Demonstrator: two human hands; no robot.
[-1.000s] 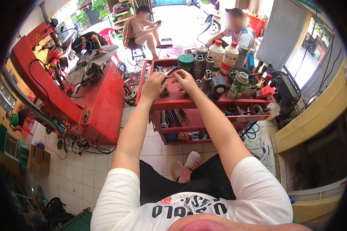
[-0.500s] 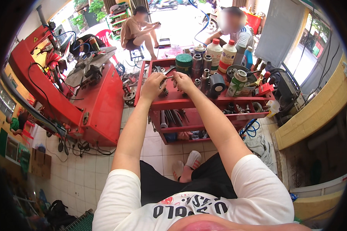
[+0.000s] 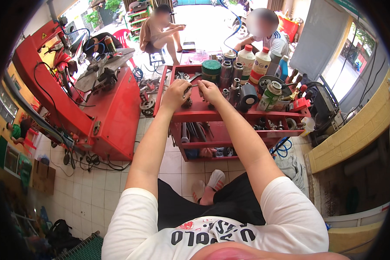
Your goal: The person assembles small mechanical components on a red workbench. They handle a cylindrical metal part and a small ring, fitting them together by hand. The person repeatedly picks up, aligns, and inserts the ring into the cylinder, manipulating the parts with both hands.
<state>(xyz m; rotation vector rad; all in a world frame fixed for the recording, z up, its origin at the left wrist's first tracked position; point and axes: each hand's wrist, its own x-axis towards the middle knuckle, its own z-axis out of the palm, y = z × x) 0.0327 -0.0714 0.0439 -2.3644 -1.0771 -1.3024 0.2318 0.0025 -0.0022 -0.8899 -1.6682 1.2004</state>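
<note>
Over the left part of a red tool trolley (image 3: 242, 118), my two hands are close together. My left hand (image 3: 175, 94) is curled round a slim metal part (image 3: 194, 86), whose exact kind is too small to make out. From the other side my right hand (image 3: 209, 92) pinches the end of that part, thumb and fingers pressed together. Just beyond the hands, metal tools (image 3: 194, 77) lie on the trolley top. A green-lidded jar (image 3: 211, 70) stands behind my right hand, with metal sockets (image 3: 234, 89) to its right.
Red-capped bottles (image 3: 260, 65) and a green-and-white spray can (image 3: 271, 96) crowd the trolley's right side. Large red machinery (image 3: 112, 117) stands at left, cables on the floor by it. One person (image 3: 160, 32) sits beyond the trolley; another (image 3: 275, 43) is behind the bottles.
The whole view has shifted slightly, so the trolley and machinery appear a little to the right. My hands stay together on the metal part, and the grip looks much the same.
</note>
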